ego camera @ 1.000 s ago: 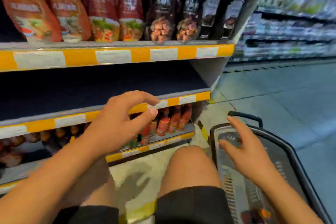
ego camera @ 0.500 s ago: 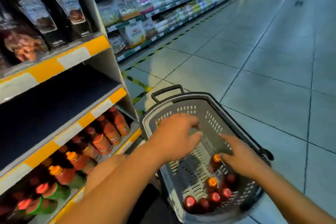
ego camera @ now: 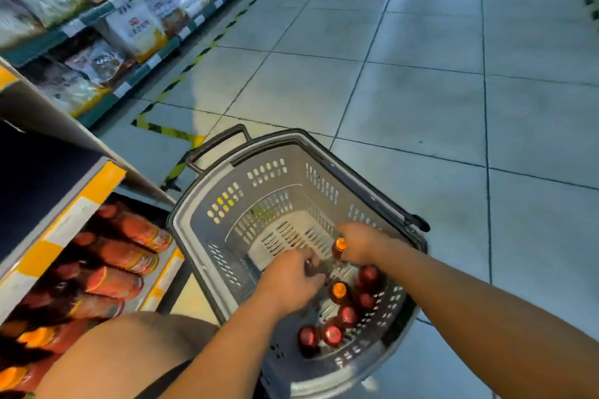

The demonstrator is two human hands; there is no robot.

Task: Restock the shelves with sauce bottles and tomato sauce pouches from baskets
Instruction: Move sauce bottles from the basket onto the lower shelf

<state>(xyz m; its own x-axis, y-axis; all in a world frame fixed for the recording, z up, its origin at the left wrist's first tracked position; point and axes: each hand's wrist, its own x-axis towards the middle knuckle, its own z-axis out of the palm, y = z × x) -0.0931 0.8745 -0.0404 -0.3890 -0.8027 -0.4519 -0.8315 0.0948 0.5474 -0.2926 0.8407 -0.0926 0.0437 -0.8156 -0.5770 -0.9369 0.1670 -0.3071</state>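
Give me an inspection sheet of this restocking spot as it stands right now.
Surface: grey tiled floor with black-and-yellow tape lines.
Job's things: grey basket on the floor, holding sauce bottles with red and orange caps near the person; lowest shelf at left already holds bottles lying in rows.
Clutter: nothing seen.
Hands: right hand grips an orange-capped bottle; left hand is down among the bottles, its grip blurred.
Cables: nothing seen.
Surroundings: further shelving with bagged goods along the aisle; the shelf above the bottles looks dark.
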